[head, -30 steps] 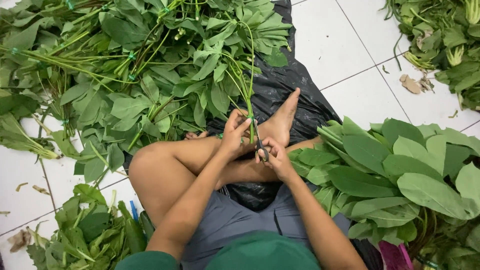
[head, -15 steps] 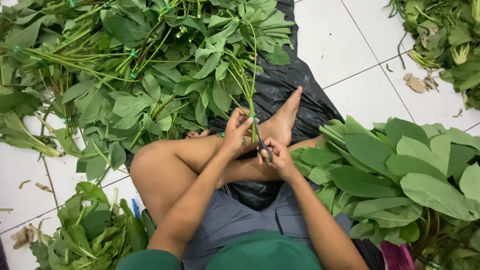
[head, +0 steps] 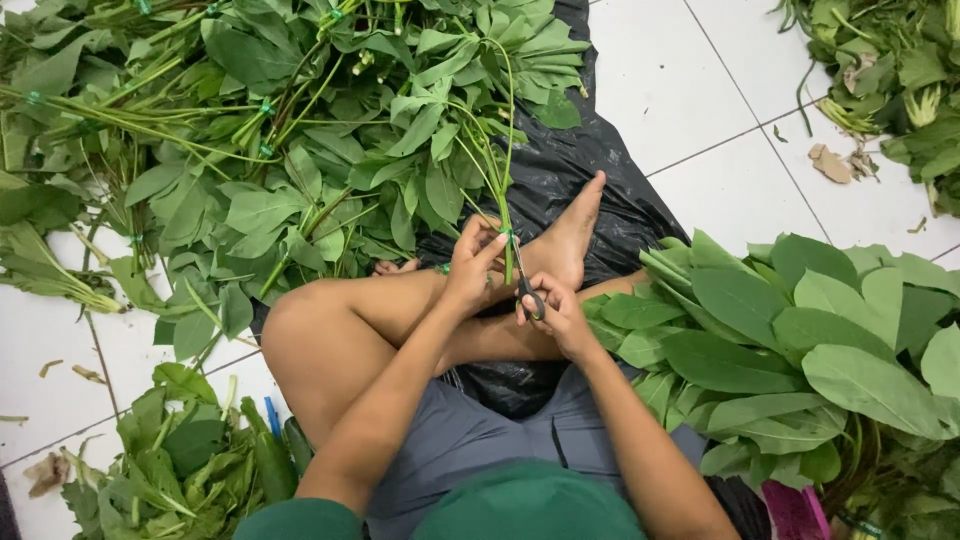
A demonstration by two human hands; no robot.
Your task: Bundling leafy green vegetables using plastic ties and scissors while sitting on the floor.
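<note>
Stems of a small leafy bunch (head: 500, 160) stand almost upright between the 2 hands of a person who sits cross-legged on a black plastic sheet (head: 560, 160) on the white tiled floor (head: 700, 90). The left hand (head: 470, 268) closes its fingers around the lower end of the stems, near a small green tie, so the bunch stays firm and does not fall over. The right hand (head: 555, 305) is wrapped around the dark handles of a pair of scissors (head: 525, 285), and the blades point up to the stem ends; I cannot tell how wide the blades are open, because the fingers cover them. Both hands work just above the crossed shins, close to the bare foot (head: 570, 235), which keeps the cutting near the body and over the sheet, I think so the cut pieces drop there.

A big heap of loose greens (head: 250, 150) lies in front and to the left, within reach of the left hand. On the right, a pile of broad leaves (head: 800, 340) lies flat with the leaves all one way, as if sorted. Another small heap (head: 180, 460) sits by the left knee, and more greens (head: 900, 80) are far at the top right.

Compared with 1 second ago, very little differs: the hands hold the same grip at the same place, and the tall stems lean only slightly more to the right
</note>
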